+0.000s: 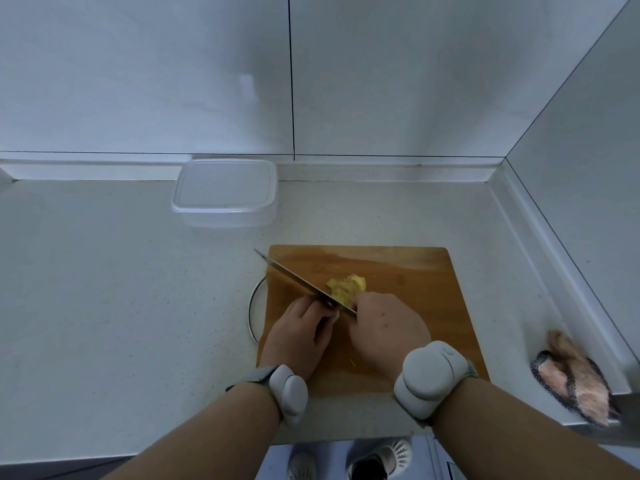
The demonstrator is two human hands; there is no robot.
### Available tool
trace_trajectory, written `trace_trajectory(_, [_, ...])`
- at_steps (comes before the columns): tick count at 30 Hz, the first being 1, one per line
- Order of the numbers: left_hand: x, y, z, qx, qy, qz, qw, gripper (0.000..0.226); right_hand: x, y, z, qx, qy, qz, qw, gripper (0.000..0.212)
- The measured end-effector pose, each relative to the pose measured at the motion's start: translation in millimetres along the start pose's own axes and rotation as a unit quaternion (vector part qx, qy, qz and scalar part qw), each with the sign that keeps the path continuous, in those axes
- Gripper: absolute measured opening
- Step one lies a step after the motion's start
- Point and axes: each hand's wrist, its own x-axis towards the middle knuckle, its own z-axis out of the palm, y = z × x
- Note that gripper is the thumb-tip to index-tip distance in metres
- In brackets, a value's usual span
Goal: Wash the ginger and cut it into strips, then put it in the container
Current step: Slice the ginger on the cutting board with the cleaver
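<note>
Head view: the ginger lies near the middle of the wooden cutting board, a small pale-yellow heap of slices, just beyond both hands. The right hand is wrapped around the handle of a knife; that grip is clenched on the handle, which the fingers hide. The blade runs from the hand toward 10 o'clock, its tip reaching past the board's left edge, so the long axis of the blade lies diagonally across the board. The ginger sits on the 1 o'clock side of the blade, touching it. The left hand rests on the board at the blade's 7 o'clock side, fingers curled against a small piece of ginger right at the edge; whether it truly pinches that piece cannot be told. Judging by the heap, cutting is under way and nothing is yet in the container, which stands closed, lid on, at 11 o'clock from the board, well apart, against the wall. The left hand is the nearer one to it.

The desk is pale speckled stone, meeting grey wall panels in a corner at 1 o'clock. A metal ring peeks from under the board's left edge. A pink cloth lies at 4 o'clock.
</note>
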Motion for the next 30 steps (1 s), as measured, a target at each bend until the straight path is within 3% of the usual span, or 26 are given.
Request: trace_trajectory(30, [1.2,3.1,-1.3,0.003,-0.001,-0.025,1.000,0.016,5.4,2.3,-7.4,0.012,-0.038,-0.008,0.999,0.015])
